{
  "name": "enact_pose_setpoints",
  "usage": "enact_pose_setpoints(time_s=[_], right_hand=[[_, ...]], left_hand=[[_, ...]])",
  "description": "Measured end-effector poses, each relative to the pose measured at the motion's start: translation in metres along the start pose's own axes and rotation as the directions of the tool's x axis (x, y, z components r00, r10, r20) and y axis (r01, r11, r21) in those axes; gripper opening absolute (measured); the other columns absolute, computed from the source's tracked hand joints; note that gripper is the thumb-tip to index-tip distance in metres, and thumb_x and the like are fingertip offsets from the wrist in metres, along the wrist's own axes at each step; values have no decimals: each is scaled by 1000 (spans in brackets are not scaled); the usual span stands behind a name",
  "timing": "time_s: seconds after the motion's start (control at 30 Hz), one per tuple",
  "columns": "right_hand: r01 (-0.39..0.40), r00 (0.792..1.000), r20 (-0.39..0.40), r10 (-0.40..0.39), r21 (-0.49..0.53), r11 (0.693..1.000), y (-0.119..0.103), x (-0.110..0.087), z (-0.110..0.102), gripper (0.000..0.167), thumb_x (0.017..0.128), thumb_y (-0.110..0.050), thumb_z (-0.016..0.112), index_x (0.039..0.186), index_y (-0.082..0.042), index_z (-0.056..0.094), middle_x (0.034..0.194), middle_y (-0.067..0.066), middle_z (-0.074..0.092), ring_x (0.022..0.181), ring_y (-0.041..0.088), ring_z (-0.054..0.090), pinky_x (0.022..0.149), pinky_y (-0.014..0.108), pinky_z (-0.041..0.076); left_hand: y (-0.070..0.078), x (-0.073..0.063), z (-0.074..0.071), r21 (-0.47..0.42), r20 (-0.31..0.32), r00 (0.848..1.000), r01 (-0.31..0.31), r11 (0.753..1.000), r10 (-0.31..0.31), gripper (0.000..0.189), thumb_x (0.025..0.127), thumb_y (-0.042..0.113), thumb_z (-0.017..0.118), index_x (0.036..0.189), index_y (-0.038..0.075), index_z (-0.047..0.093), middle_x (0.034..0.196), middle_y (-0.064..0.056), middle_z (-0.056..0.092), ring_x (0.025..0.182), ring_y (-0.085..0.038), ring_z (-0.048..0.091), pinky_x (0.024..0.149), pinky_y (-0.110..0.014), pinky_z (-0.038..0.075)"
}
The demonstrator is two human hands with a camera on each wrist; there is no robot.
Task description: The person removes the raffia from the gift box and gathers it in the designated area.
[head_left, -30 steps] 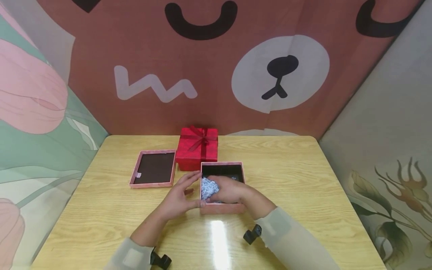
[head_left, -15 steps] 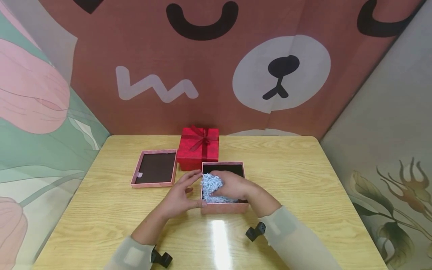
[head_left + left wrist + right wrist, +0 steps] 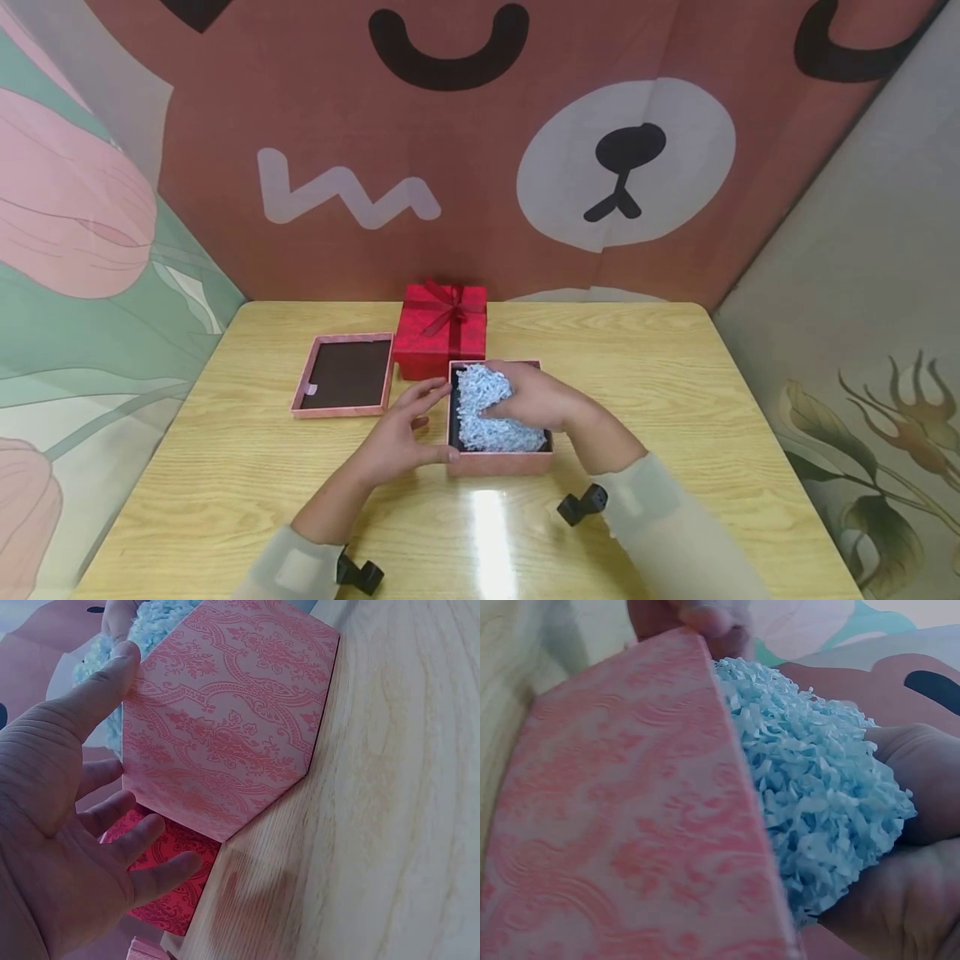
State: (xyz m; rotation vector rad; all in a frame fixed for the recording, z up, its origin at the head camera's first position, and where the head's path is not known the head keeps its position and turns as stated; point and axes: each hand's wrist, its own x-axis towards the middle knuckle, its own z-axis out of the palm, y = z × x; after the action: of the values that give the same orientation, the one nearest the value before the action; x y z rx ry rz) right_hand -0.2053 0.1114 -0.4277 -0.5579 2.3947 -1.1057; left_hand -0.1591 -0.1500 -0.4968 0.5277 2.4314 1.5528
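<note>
Blue paper shred (image 3: pixel 491 432) had grown from small left-side clump to cover most of pink box (image 3: pixel 500 464); box looked nearly full, my read. Box sat mid desk (image 3: pixel 637 375), near-side of red gift box (image 3: pixel 442 325) by far edge. Right hand (image 3: pixel 540 398) pinched shred, thumb against fingers. Left hand (image 3: pixel 397 437): fingers spread, thumb at box's near-left corner. Right wrist view showed shred bulging above rim; head view didn't.

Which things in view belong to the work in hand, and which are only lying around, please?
In the work:
blue shredded paper, held in the right grip
open pink box, with the paper in it

Lying around, apparently:
red ribboned box, untouched
pink-rimmed tray, perhaps the pink box's lid
</note>
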Motion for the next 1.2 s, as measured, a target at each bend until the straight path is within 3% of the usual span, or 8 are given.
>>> enact_pose_setpoints(time_s=[0.47,0.73,1.03,1.2], right_hand=[[-6,998,-59,11,74,997,0,-14,-37,87,89,-22,82,160,-2,35,162,16,40,150,38,34,120,61,32],[-34,995,-92,47,143,989,9,-24,-57,90,90,-17,81,161,0,29,166,18,31,153,40,25,122,61,27],[-34,987,-147,60,178,983,25,-35,-77,92,90,-17,81,161,3,25,167,21,26,153,42,22,122,62,25],[-3,988,-152,37,218,976,36,-43,-88,82,93,-12,77,161,0,31,155,21,45,134,40,50,108,55,49]], left_hand=[[0,1,2,-9,-17,1000,-3,1000,3,96,74,27,96,157,21,48,160,6,38,145,-30,40,112,-58,44],[-1,1,1,-19,-17,999,38,999,-39,94,75,25,96,155,37,48,157,15,38,144,-23,40,113,-54,45],[-3,1,0,-22,-6,999,38,999,-38,96,73,38,96,155,38,47,157,15,37,144,-23,40,113,-53,45],[-3,0,0,-25,-10,999,39,999,-39,96,72,38,96,155,38,47,157,14,38,145,-23,40,113,-53,45]])
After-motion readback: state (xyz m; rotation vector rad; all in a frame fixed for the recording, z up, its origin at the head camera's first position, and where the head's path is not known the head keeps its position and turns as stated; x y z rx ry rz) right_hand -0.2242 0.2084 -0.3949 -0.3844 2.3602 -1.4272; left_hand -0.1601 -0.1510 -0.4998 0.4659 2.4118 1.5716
